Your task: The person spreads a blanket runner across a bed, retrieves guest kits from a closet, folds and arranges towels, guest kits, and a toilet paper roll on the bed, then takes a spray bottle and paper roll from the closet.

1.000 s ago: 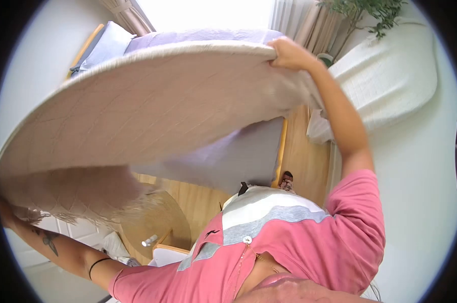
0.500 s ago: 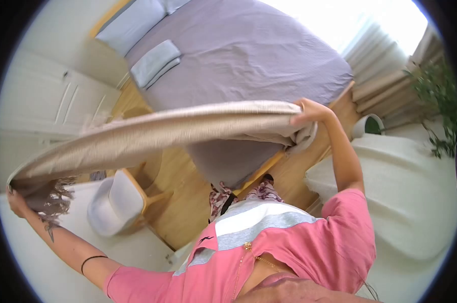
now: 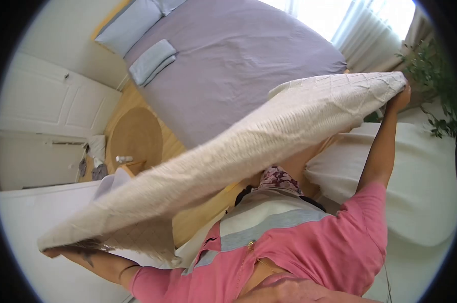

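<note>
A cream knitted throw blanket (image 3: 218, 156) with a diamond pattern is stretched at a slant between my two hands, in the air in front of my body. My left hand (image 3: 54, 251) grips its lower left corner, with the fingers partly hidden under the fabric. At the upper right, my right hand (image 3: 401, 98) is closed on the opposite corner. A fringed part of the blanket hangs down near my left forearm. Beyond it lies the bed (image 3: 238, 45) with a mauve sheet, and the blanket covers part of its near side from view.
Folded light-blue cloth (image 3: 152, 61) and pillows (image 3: 130, 28) lie on the bed. A round woven rug (image 3: 136, 136) is on the wooden floor at left. A grey-white chair (image 3: 107, 183) is partly hidden by the blanket. A white-covered piece of furniture (image 3: 390, 202) and a plant (image 3: 433, 76) stand at right.
My right hand has moved right and up, my left hand down and slightly right. The blanket now slants more steeply and spreads wider, covering more of the chair.
</note>
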Demonstrator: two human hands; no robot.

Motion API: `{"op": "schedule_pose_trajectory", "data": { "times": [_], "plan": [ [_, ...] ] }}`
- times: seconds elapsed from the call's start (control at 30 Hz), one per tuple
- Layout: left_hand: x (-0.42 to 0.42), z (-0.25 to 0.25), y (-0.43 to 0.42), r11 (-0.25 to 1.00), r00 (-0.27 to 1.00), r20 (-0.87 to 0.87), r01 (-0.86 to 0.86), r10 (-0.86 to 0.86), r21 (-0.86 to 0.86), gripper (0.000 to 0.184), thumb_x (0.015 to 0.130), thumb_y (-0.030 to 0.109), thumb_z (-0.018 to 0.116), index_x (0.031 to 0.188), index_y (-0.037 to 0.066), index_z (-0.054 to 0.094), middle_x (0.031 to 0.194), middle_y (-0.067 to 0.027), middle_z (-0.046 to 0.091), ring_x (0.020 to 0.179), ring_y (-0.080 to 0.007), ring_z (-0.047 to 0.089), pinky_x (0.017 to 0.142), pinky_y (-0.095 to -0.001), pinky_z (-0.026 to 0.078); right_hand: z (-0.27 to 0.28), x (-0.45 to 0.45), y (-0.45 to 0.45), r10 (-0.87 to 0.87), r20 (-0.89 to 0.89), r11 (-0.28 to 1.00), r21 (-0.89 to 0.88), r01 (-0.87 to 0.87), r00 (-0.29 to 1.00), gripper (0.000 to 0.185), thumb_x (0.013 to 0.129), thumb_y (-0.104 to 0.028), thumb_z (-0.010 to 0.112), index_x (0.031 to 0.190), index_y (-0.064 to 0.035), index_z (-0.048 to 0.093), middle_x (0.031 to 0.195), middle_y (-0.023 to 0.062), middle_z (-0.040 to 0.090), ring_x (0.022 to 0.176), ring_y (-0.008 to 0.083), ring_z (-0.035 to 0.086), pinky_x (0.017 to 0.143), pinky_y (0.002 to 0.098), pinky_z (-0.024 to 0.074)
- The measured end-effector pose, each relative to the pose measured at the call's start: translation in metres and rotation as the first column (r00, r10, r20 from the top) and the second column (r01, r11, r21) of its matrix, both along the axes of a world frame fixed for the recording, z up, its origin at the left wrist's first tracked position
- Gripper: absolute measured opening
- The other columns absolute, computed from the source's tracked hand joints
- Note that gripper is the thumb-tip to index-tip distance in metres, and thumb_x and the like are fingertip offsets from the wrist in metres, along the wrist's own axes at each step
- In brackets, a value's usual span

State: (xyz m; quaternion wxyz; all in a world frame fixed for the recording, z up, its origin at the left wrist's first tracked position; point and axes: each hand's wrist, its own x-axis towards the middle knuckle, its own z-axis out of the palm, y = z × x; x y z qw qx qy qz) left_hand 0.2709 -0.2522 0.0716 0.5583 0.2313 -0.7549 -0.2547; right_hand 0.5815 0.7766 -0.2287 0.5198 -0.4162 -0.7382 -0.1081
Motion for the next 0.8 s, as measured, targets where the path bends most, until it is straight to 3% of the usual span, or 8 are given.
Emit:
{"op": "schedule_pose_trajectory", "data": {
  "times": [0.2, 0.33, 0.47, 0.53, 0.63, 0.67, 0.73, 0.8],
  "plan": [
    [0.021, -0.085, 0.008, 0.969, 0.949, 0.241, 0.23, -0.203, -0.093, 0.028, 0.08, 0.022, 0.047, 0.101, 0.008, 0.061, 0.1, -0.0147, 0.06, 0.093, -0.0314, 0.056, 0.081, -0.038, 0.044, 0.079, -0.006, 0.087, -0.067, 0.049, 0.991, -0.116, 0.072, 0.997, 0.033, 0.079, -0.035, 0.05, 0.093, -0.008, 0.062, 0.091, 0.0135, 0.062, 0.08, 0.0322, 0.06, 0.065, 0.0392, 0.0469],
    [0.018, -0.137, 0.04, 0.924, 0.856, 0.461, 0.344, -0.236, -0.166, 0.028, 0.08, 0.02, 0.047, 0.101, 0.007, 0.06, 0.101, -0.0154, 0.06, 0.094, -0.0313, 0.055, 0.082, -0.0377, 0.043, 0.078, -0.074, 0.253, 0.005, -0.005, 0.888, -0.46, -0.006, 1.0, 0.038, 0.081, -0.038, 0.046, 0.099, -0.0084, 0.061, 0.089, 0.0148, 0.063, 0.075, 0.029, 0.062, 0.063, 0.0375, 0.0478],
    [-0.046, -0.192, 0.113, 0.862, 0.666, 0.695, 0.153, 0.271, -0.483, 0.032, 0.08, 0.016, 0.047, 0.11, 0.006, 0.055, 0.105, -0.0152, 0.056, 0.1, -0.0321, 0.051, 0.086, -0.0388, 0.04, 0.082, -0.241, 0.253, -0.024, 0.02, 0.554, -0.832, 0.03, 1.0, 0.035, 0.082, -0.03, 0.042, 0.104, -0.0105, 0.06, 0.092, 0.0131, 0.063, 0.079, 0.0257, 0.062, 0.069, 0.0361, 0.0478],
    [-0.087, -0.191, 0.148, 0.863, 0.454, 0.777, 0.036, 0.435, -0.504, 0.036, 0.083, 0.022, 0.044, 0.117, 0.01, 0.05, 0.112, -0.0138, 0.054, 0.103, -0.0329, 0.05, 0.084, -0.0416, 0.041, 0.074, -0.322, 0.283, 0.073, 0.09, 0.631, -0.775, 0.024, 0.993, 0.034, 0.082, -0.028, 0.041, 0.105, -0.0124, 0.059, 0.098, 0.0115, 0.062, 0.086, 0.0243, 0.061, 0.076, 0.0363, 0.0458],
    [-0.146, -0.166, 0.131, 0.863, 0.353, 0.803, -0.025, 0.48, -0.504, 0.034, 0.085, 0.018, 0.04, 0.116, 0.009, 0.051, 0.114, -0.0173, 0.052, 0.1, -0.0336, 0.052, 0.084, -0.0398, 0.044, 0.065, -0.436, 0.354, 0.367, -0.241, 0.695, -0.571, -0.437, 0.899, 0.037, 0.083, -0.032, 0.043, 0.105, -0.0067, 0.058, 0.1, 0.0094, 0.061, 0.09, 0.0206, 0.057, 0.078, 0.0357, 0.0442],
    [-0.162, -0.153, 0.125, 0.992, 0.646, 0.753, -0.088, 0.126, -0.09, 0.032, 0.085, 0.014, 0.04, 0.113, 0.004, 0.05, 0.11, -0.0175, 0.052, 0.098, -0.031, 0.053, 0.083, -0.0373, 0.047, 0.1, -0.455, 0.339, 0.414, -0.325, 0.633, -0.569, -0.526, 0.85, 0.038, 0.083, -0.032, 0.044, 0.106, -0.0046, 0.057, 0.098, 0.009, 0.061, 0.089, 0.0205, 0.056, 0.076, 0.0357, 0.0447],
    [-0.184, -0.125, 0.135, 0.745, 0.951, 0.05, 0.206, -0.306, 0.634, 0.028, 0.084, 0.007, 0.042, 0.108, -0.004, 0.05, 0.102, -0.0181, 0.053, 0.093, -0.0258, 0.054, 0.08, -0.0322, 0.051, 0.127, -0.484, 0.368, 0.398, -0.458, 0.579, -0.546, -0.605, 0.795, 0.037, 0.084, -0.029, 0.043, 0.108, -0.0048, 0.055, 0.103, 0.0104, 0.058, 0.09, 0.0212, 0.055, 0.072, 0.0328, 0.043],
    [-0.198, -0.108, 0.13, 0.825, 0.911, 0.08, 0.325, -0.404, 0.462, 0.029, 0.08, 0.003, 0.049, 0.107, -0.008, 0.05, 0.104, -0.0179, 0.053, 0.092, -0.0273, 0.054, 0.079, -0.0342, 0.052, 0.153, -0.514, 0.386, 0.31, -0.694, 0.524, -0.446, -0.726, 0.65, 0.035, 0.084, -0.023, 0.043, 0.113, -0.0051, 0.05, 0.111, 0.0132, 0.054, 0.093, 0.0227, 0.054, 0.064, 0.027, 0.0395]
  ]
}}
